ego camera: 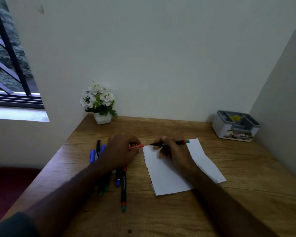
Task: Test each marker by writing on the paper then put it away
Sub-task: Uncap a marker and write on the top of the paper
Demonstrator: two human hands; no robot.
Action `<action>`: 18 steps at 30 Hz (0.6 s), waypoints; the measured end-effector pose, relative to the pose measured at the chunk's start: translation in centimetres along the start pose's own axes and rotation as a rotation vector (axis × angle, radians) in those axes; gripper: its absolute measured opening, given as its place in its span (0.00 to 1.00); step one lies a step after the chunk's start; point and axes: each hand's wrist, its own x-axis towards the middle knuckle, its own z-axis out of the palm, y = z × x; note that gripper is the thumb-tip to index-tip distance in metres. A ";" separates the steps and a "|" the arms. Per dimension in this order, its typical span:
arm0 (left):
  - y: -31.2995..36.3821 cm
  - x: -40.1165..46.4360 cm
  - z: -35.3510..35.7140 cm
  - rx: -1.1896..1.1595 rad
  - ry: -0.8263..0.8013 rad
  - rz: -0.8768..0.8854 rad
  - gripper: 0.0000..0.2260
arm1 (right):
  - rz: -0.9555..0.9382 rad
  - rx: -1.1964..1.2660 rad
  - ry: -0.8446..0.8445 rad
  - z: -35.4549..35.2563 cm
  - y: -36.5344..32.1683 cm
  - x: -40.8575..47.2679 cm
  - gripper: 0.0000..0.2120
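Right hand (167,149) gripping uncapped black marker (167,143) above white paper (171,171); left hand (121,151) pinching orange cap (136,147), loose markers (123,187) beneath on bench (237,177).

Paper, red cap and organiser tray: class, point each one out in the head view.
Paper (167,178): head view, bare middle of the sheet.
Red cap (137,146): head view, middle of the cap held by the left hand.
Organiser tray (219,127): head view, its front left wall.
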 end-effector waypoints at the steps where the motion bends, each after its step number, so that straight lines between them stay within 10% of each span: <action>1: -0.1 0.1 0.0 0.027 0.020 0.002 0.08 | -0.037 -0.075 -0.044 0.0 0.0 -0.2 0.14; 12: -0.4 0.0 0.9 0.096 -0.027 -0.021 0.10 | -0.061 -0.095 -0.180 0.5 -1.3 -1.0 0.15; 18: -0.4 0.1 1.0 0.106 -0.037 -0.047 0.11 | -0.251 -0.301 0.013 1.8 -0.9 0.0 0.09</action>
